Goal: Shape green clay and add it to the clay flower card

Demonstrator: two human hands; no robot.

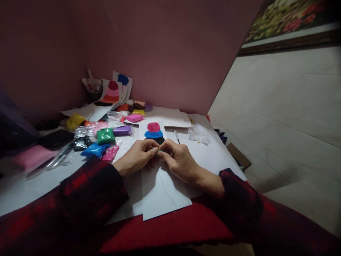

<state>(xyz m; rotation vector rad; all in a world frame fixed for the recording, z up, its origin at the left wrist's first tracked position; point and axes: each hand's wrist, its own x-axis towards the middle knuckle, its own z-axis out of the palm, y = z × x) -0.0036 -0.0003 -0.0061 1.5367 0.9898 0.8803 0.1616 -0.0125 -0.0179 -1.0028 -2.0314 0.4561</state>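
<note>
My left hand and my right hand meet at the fingertips over a sheet of white paper. Pinched between their thumbs and fingers is a small bit of green clay, mostly hidden by the fingers. On the upper part of the sheet sit textured layers: a pinkish-red clay patch on top, a blue clay band under it, then a black clay band. A thin drawn line runs down the sheet's lower half.
Left of the hands lie several clay packets, among them a green packet, a blue packet and a purple packet. A brush and a clear plastic wrapper lie to the right. Decorated sheets lean against the wall.
</note>
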